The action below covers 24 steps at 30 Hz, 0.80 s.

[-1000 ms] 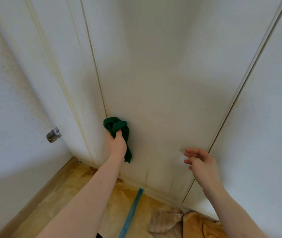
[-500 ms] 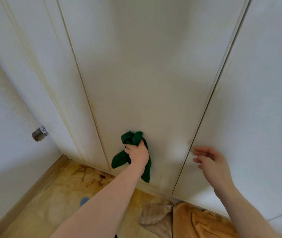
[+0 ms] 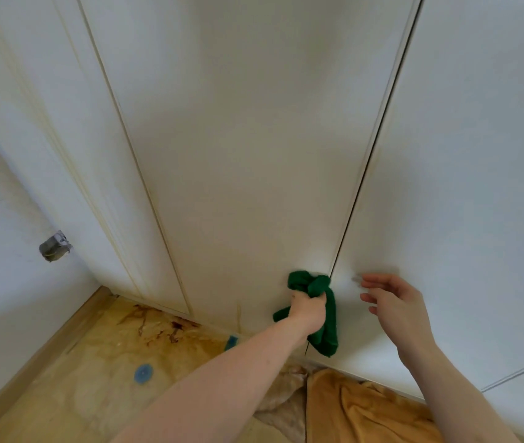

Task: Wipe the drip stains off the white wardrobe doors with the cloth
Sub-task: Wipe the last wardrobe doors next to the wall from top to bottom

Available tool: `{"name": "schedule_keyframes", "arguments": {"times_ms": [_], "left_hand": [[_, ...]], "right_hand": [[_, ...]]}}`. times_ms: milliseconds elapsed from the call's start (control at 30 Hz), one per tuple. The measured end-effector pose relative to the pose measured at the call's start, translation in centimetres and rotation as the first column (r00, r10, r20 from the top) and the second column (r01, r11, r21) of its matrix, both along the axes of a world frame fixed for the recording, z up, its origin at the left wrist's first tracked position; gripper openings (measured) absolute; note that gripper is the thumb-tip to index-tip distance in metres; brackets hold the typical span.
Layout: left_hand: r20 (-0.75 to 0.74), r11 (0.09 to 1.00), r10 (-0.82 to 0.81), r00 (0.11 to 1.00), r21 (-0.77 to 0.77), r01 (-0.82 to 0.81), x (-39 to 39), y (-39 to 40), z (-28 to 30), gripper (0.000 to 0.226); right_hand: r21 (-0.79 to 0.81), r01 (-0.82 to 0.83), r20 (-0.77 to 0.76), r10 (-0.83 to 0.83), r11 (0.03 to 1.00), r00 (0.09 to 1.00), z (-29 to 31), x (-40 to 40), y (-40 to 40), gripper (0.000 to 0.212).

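Cloth (image 3: 316, 310) moved right to door seam | left hand (image 3: 307, 314) grips it | right hand (image 3: 396, 310) fingers loose, empty

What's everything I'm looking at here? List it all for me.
wardrobe doors: three, white, filling the view ahead
drip stains: yellowish streaks, left door and low on middle door
cloth: one, green, bunched at the seam between middle and right doors
wall: one, white, at left
metal fitting: one, grey, on that wall
floor covering: tan, stained brown
blanket: one, orange-brown, on floor below
left hand: grips the cloth
right hand: fingers loosely curled, by the right door
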<state>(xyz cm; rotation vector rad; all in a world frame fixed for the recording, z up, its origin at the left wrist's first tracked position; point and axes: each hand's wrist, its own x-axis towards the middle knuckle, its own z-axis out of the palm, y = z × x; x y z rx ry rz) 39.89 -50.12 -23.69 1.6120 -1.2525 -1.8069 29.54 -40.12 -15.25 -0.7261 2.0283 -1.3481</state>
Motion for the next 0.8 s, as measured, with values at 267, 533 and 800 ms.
{"name": "schedule_keyframes", "arguments": {"times_ms": [267,533,800], "left_hand": [[-0.078,0.996,-0.043,0.996,0.079,0.049,3.2,-1.4,-0.6,0.048],[0.017,0.928,0.372,0.928,0.028,-0.373,15.1,-8.4,-1.3,0.047],[0.135,0.841,0.539,0.831,-0.14,-0.523,21.9,-12.0,-2.6,0.06]], "right_hand": [[-0.017,-0.038,0.021,0.038,0.999,0.999,0.5,2.1,-1.3,0.032],[-0.006,-0.119,0.032,0.119,0.993,0.992,0.6,5.9,-4.2,0.032],[0.003,-0.166,0.039,0.166,0.986,0.985,-0.2,8.1,-6.3,0.032]]}}
